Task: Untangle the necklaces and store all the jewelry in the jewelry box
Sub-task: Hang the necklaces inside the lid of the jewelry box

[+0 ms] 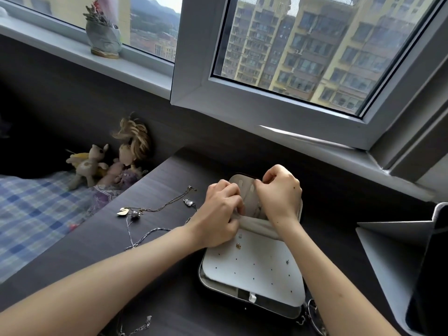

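Necklaces (138, 210) lie on the counter (169, 287), left of the open jewelry box (254, 282). Left hand (221, 214) grips the lid's pocket (257, 225); right hand (281, 194) curls at the lid's far edge, its hold unclear. Seemingly stowing one piece; next, those loose necklaces need careful untangling.

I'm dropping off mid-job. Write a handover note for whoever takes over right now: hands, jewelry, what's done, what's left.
Left hand: fingers curled on the edge of the fabric pocket in the open jewelry box.
Right hand: fingertips pinched at the lid panel; what they pinch is too small to tell.
Done: two studs sit on the white panel.
Left: the tangled necklaces lie on the desk left of the box. Another chain lies below the left forearm, and a metal piece at the box's near right corner. All still need untangling and storing.
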The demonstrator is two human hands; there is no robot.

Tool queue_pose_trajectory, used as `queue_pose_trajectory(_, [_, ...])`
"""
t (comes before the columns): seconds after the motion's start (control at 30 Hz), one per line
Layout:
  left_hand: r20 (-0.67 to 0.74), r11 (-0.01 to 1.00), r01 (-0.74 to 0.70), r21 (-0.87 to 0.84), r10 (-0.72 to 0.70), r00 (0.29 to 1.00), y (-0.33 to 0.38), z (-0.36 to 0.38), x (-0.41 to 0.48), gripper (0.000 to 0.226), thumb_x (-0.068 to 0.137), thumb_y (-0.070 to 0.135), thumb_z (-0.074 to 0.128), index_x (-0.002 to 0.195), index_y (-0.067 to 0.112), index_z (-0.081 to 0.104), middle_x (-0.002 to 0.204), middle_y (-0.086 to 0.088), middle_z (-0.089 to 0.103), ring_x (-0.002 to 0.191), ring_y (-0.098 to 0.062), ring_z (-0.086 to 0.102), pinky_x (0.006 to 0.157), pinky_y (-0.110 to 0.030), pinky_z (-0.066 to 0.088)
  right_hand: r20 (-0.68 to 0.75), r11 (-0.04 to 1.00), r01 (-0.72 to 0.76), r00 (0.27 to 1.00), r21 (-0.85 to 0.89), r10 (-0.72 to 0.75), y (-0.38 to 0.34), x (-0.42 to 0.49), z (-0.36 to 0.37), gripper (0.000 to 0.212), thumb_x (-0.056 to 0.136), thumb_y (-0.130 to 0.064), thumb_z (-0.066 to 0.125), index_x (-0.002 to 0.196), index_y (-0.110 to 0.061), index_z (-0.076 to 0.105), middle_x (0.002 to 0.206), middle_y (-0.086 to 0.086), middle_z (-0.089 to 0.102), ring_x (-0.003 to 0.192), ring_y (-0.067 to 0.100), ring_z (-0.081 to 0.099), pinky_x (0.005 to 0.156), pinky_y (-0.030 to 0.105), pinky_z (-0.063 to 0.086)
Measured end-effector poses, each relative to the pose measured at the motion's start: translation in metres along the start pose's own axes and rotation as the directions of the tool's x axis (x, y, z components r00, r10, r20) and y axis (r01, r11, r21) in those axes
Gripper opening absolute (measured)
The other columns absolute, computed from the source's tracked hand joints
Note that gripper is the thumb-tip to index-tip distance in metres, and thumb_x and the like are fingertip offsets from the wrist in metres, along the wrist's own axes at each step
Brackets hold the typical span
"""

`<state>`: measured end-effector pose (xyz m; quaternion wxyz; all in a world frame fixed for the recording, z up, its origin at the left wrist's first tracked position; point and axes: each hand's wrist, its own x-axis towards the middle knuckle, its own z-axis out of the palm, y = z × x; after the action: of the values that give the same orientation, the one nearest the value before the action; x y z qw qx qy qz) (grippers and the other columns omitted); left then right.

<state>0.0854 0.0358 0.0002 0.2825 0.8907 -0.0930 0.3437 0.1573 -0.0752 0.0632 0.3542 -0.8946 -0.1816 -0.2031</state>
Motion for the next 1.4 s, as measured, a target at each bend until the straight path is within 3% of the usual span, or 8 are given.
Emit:
queue_pose_trajectory(0.27, [0.002,1.000,0.011,-0.003,-0.011,1.000,0.000,0.000,0.000,0.025,0.061,0.015,0.039,0.070,0.010,0.061,0.081,-0.003,0.052,0.091,-0.016,0.037,0.083,-0.024,0.024,0.021,0.996,-0.091,0.996,0.027,0.090,-0.003,0.004,0.004,0.018,0.074,-0.018,0.069,0.070,-0.018,0.052,0.071,-0.001,0.061,0.071,0.017,0.058,0.052,0.023,0.038])
queue_pose_trajectory(0.5, [-0.004,1.000,0.018,-0.014,-0.018,1.000,-0.001,0.001,0.000,0.019,0.059,0.005,0.047,0.070,0.010,0.061,0.082,-0.004,0.053,0.091,-0.016,0.037,0.082,-0.024,0.024,0.016,0.999,-0.048,0.999,0.006,0.048,0.000,0.002,-0.002,0.028,0.075,-0.027,0.076,0.071,-0.013,0.051,0.068,-0.004,0.054,0.067,0.015,0.053,0.053,0.026,0.037])
queue_pose_trajectory(0.7, [-0.006,1.000,0.016,-0.020,-0.016,1.000,-0.002,0.001,0.000,0.031,0.063,0.018,0.034,0.071,0.009,0.062,0.082,-0.002,0.052,0.091,-0.015,0.037,0.084,-0.026,0.025,0.159,0.994,-0.079,0.985,0.079,0.066,0.006,-0.008,-0.007,0.027,0.078,-0.030,0.075,0.076,-0.014,0.053,0.070,0.002,0.066,0.063,0.016,0.065,0.055,0.023,0.050])
queue_pose_trajectory(0.8, [0.016,1.000,0.028,-0.001,-0.028,0.999,-0.001,-0.001,0.000,0.024,0.061,0.011,0.040,0.071,0.009,0.062,0.082,-0.003,0.051,0.090,-0.016,0.037,0.083,-0.026,0.025,0.255,0.992,-0.095,0.964,0.087,0.070,0.005,-0.010,-0.011,0.028,0.080,-0.035,0.072,0.078,-0.012,0.058,0.065,0.001,0.068,0.057,0.012,0.066,0.053,0.025,0.055])
queue_pose_trajectory(0.93, [0.018,1.000,0.026,0.007,-0.027,0.999,0.000,-0.001,0.001,0.022,0.058,0.004,0.046,0.071,0.010,0.062,0.081,-0.003,0.052,0.090,-0.016,0.037,0.085,-0.026,0.025,0.248,0.996,-0.024,0.969,0.090,0.001,0.008,-0.011,-0.017,0.022,0.088,-0.032,0.063,0.074,-0.015,0.062,0.061,0.000,0.067,0.059,0.016,0.065,0.064,0.039,0.057])
queue_pose_trajectory(1.13, [0.074,0.998,0.059,0.024,-0.061,0.995,0.000,-0.002,0.002,0.025,0.061,0.005,0.044,0.073,0.008,0.065,0.083,0.000,0.049,0.092,-0.015,0.038,0.084,-0.025,0.022,0.424,0.996,0.079,0.904,-0.039,-0.055,0.009,-0.016,-0.028,0.021,0.092,-0.023,0.057,0.084,-0.012,0.072,0.069,0.001,0.067,0.068,0.018,0.064,0.067,0.035,0.054])
queue_pose_trajectory(1.27, [0.153,0.986,0.165,0.014,-0.166,0.974,0.003,-0.003,0.007,0.034,0.065,0.011,0.038,0.078,0.006,0.068,0.084,0.001,0.047,0.094,-0.020,0.040,0.081,-0.025,0.021,0.358,0.997,0.070,0.931,0.017,-0.071,0.008,-0.025,-0.057,0.020,0.090,-0.021,0.060,0.079,-0.008,0.072,0.069,0.006,0.068,0.067,0.021,0.065,0.066,0.036,0.054])
queue_pose_trajectory(1.4, [0.262,0.967,0.245,0.063,-0.253,0.931,0.002,-0.001,0.012,0.040,0.067,0.021,0.035,0.083,0.011,0.071,0.087,0.006,0.045,0.102,-0.023,0.043,0.085,-0.027,0.024,0.601,0.998,0.069,0.797,0.005,-0.058,0.014,-0.057,-0.103,0.013,0.081,-0.027,0.071,0.077,-0.016,0.073,0.065,-0.005,0.066,0.059,0.008,0.062,0.060,0.025,0.053])
